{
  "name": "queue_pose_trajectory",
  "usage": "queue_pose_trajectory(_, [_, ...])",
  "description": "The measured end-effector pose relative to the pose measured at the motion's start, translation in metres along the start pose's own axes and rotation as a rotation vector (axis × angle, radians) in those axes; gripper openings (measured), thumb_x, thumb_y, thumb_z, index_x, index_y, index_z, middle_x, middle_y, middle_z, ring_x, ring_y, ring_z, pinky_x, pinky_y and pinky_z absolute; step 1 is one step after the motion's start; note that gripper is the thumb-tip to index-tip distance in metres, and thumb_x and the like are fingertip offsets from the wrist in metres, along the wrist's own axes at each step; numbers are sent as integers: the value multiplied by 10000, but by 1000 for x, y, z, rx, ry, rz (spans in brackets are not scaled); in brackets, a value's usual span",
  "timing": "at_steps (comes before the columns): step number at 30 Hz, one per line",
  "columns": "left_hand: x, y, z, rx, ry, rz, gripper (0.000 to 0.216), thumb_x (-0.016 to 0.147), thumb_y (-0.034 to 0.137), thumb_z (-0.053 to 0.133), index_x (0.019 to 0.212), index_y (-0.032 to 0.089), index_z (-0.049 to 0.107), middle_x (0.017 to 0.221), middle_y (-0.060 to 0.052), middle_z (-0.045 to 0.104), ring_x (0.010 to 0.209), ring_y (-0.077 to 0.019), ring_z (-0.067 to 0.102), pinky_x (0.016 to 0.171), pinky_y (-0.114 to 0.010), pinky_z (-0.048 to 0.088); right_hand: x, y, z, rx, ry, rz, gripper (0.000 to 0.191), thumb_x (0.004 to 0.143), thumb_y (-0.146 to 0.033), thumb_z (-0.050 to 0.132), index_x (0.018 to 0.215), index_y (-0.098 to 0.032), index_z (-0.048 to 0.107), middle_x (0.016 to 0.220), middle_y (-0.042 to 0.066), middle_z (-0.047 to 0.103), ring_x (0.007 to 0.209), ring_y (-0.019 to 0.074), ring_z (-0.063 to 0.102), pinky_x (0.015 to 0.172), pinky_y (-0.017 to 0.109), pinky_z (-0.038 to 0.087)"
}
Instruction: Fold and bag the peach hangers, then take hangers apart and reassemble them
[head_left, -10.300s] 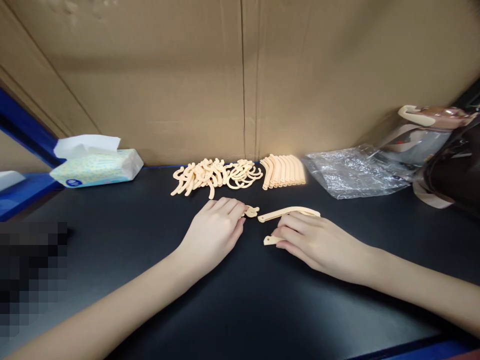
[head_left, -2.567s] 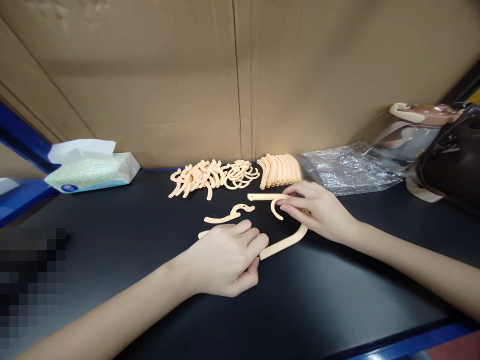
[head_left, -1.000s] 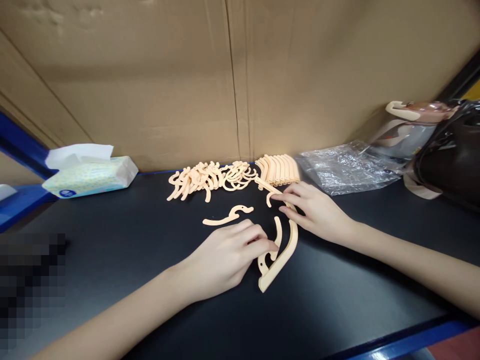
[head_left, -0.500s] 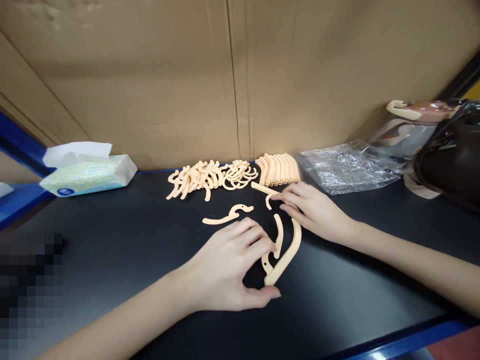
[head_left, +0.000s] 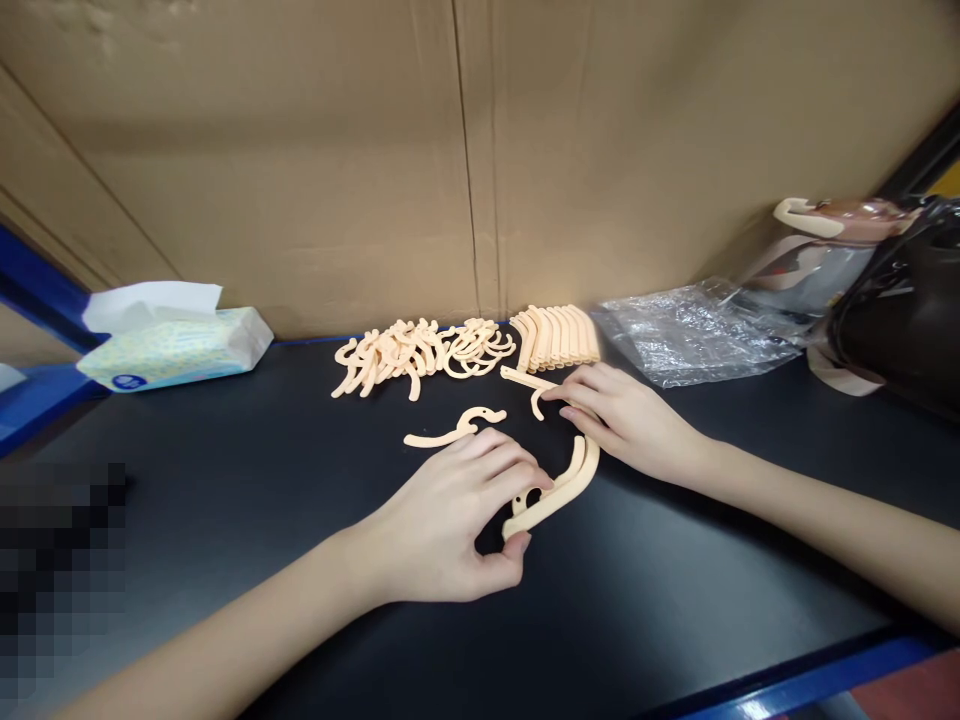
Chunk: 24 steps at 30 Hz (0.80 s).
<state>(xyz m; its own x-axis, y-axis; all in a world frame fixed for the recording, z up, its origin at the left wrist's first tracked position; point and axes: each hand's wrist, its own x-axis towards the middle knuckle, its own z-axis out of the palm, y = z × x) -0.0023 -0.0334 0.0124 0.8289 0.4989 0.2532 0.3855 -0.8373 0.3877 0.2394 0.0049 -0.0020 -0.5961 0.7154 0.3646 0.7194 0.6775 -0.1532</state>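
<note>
My left hand [head_left: 465, 515] is closed around the near end of a cream curved hanger arm [head_left: 574, 497], thumb below and fingers above. A shorter curved piece with a hole [head_left: 574, 462] lies along its inner side, under my fingertips. My right hand [head_left: 622, 420] pinches a long hanger arm [head_left: 525, 378] near a small hook [head_left: 536, 404]; its palm hides the rest, and the far end of the left hand's piece reaches close beneath it. On the table just beyond my left hand lies a loose wavy piece with a hook-like end [head_left: 454, 428].
At the back are a heap of wavy pieces [head_left: 397, 352], a pile of hooks [head_left: 476, 350] and a row of hanger arms [head_left: 555, 338]. A tissue pack [head_left: 180, 350] lies left; clear plastic bag [head_left: 697, 335], bottle [head_left: 810, 260] and dark bag [head_left: 900, 310] stand right.
My left hand has shifted slightly up and left, its end of the curved arm turning with it. The shorter piece now lies closer along that arm. My right hand has hardly moved.
</note>
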Motion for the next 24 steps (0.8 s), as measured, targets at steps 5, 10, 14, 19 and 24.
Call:
queue_pose_trajectory(5, [1,-2,0,-8,-3,-24,386,712,79,536,1085,170,575,1065,-22,609,993,-167,492,918,-296,387,0,0,0,5,1,-7,268,950,-218,427,1158,-191,594,975,78,590,947,223,532,867,401,460])
queue_pose_trajectory(10, [1,-1,0,13,-7,-11,390,726,70,505,1097,173,567,1076,-30,608,988,-173,500,909,-303,405,-1,0,1,8,0,-9,273,950,-218,422,1162,-191,591,993,83,586,954,222,537,874,399,460])
queue_pose_trajectory(14, [1,-1,-1,23,-10,-18,388,726,65,498,1090,178,567,1084,-35,604,1000,-183,499,908,-312,405,-1,0,1,13,1,-11,268,949,-216,422,1157,-212,591,1005,81,584,955,223,542,878,407,462])
queue_pose_trajectory(19, [1,-3,-1,33,-6,-42,360,749,60,465,1072,183,564,1085,-34,601,1007,-186,492,902,-320,406,-1,1,2,13,2,-17,263,949,-211,419,1144,-210,594,1023,84,583,962,222,544,882,408,462])
queue_pose_trajectory(24, [1,-3,0,37,-13,-39,353,754,60,467,1070,183,564,1094,-36,597,1011,-188,490,907,-325,403,-1,1,2,4,-11,-14,258,947,-205,424,1134,-184,600,1024,90,582,968,219,542,885,388,455])
